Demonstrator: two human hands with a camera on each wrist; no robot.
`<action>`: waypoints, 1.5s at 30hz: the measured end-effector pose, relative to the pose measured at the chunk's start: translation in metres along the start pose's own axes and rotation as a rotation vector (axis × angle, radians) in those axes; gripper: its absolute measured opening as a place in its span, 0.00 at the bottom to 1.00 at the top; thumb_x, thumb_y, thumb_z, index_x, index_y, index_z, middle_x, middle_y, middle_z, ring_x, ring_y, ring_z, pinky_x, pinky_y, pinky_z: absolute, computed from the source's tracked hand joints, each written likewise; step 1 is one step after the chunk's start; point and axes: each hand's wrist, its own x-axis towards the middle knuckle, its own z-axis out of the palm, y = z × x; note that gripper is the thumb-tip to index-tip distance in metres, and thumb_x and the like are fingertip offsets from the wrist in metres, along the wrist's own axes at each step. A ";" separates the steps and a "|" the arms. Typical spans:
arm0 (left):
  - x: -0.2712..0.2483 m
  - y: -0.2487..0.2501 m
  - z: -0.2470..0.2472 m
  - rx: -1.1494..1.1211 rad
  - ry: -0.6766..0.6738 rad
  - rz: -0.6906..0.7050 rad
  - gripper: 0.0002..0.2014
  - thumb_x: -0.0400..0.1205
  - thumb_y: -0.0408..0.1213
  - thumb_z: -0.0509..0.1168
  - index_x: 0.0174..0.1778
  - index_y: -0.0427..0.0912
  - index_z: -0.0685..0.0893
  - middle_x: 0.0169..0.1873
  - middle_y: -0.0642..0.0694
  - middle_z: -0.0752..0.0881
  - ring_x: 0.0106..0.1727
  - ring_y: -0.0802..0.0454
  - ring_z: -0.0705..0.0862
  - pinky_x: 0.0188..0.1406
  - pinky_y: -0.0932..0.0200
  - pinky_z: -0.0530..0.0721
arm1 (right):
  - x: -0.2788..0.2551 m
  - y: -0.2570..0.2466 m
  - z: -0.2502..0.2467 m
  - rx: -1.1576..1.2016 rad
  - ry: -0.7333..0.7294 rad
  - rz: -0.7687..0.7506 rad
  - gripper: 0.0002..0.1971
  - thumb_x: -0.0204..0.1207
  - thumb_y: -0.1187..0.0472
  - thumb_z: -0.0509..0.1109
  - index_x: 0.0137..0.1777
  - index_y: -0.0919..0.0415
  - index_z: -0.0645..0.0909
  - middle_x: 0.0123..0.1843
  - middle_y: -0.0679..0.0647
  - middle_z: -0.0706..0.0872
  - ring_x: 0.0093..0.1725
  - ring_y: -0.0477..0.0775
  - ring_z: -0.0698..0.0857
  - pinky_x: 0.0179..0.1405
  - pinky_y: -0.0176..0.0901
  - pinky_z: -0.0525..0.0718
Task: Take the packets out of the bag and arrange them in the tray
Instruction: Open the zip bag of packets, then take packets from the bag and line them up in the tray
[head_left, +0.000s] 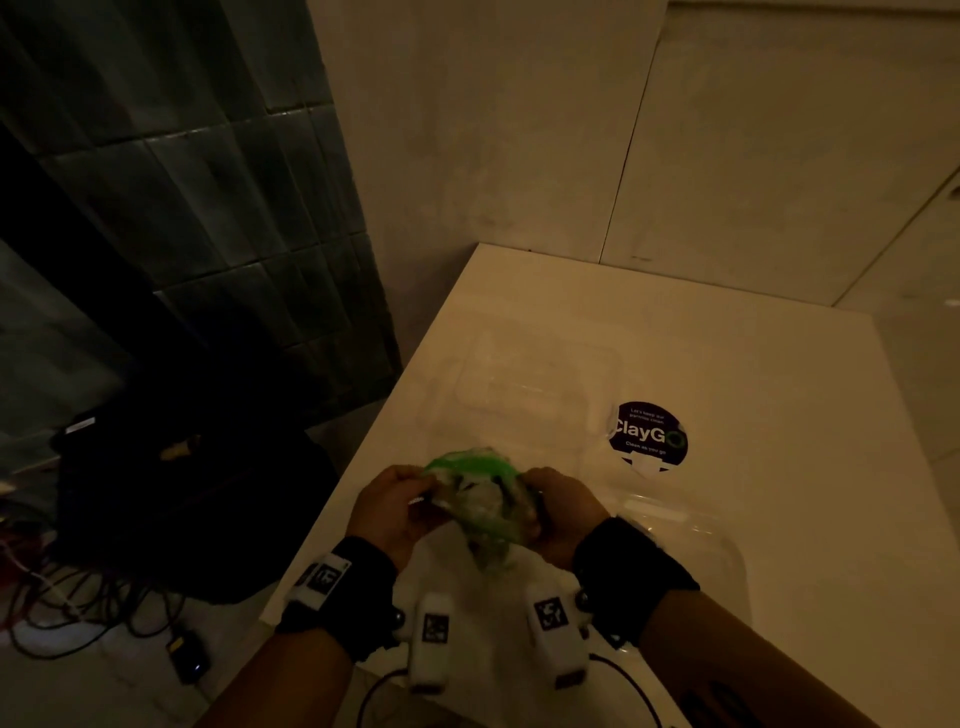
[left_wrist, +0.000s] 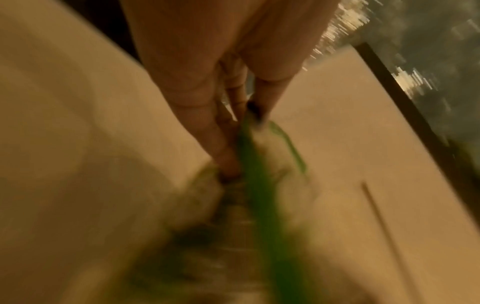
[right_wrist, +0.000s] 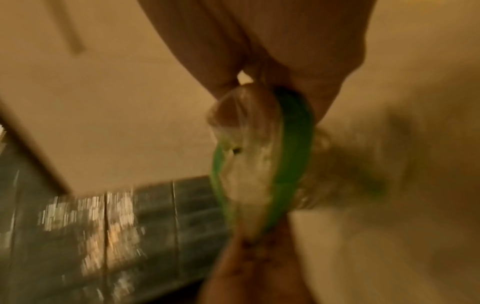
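A clear plastic bag with a green rim (head_left: 478, 493) hangs above the near part of the white table (head_left: 779, 415), held between both hands. My left hand (head_left: 400, 504) pinches its left edge and my right hand (head_left: 558, 512) grips its right edge. The wrist views are blurred: the left hand (left_wrist: 244, 123) pinches the green rim (left_wrist: 262, 195), and the right hand (right_wrist: 272, 86) holds the bag's mouth (right_wrist: 259, 164). Pale packets show dimly inside the bag. A clear plastic tray (head_left: 524, 389) lies on the table just beyond the bag.
A second clear tray or lid (head_left: 691, 540) lies by my right wrist. A round dark sticker (head_left: 649, 436) is on the table to the right. On the floor at the left stand a black bag (head_left: 197, 493) and tangled cables (head_left: 78, 597). Walls close off the far side.
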 end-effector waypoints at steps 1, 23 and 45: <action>-0.001 0.002 0.002 -0.078 0.003 -0.037 0.06 0.82 0.27 0.61 0.41 0.35 0.80 0.39 0.36 0.84 0.40 0.40 0.85 0.28 0.53 0.88 | 0.001 -0.001 -0.003 -0.101 0.030 -0.048 0.09 0.82 0.62 0.58 0.39 0.60 0.72 0.28 0.61 0.73 0.18 0.53 0.70 0.19 0.36 0.64; 0.005 0.010 0.021 0.011 -0.222 -0.211 0.22 0.78 0.34 0.56 0.14 0.44 0.74 0.10 0.50 0.69 0.12 0.53 0.69 0.18 0.67 0.72 | 0.000 -0.027 -0.017 -0.271 0.013 -0.098 0.09 0.77 0.67 0.60 0.37 0.63 0.77 0.31 0.58 0.79 0.26 0.53 0.82 0.24 0.40 0.80; -0.003 -0.015 0.017 0.110 -0.189 -0.188 0.18 0.85 0.51 0.56 0.56 0.44 0.87 0.51 0.40 0.91 0.54 0.38 0.87 0.48 0.45 0.86 | -0.003 -0.008 -0.016 -0.644 0.164 -0.124 0.07 0.77 0.66 0.67 0.39 0.63 0.83 0.40 0.61 0.85 0.39 0.56 0.84 0.42 0.49 0.85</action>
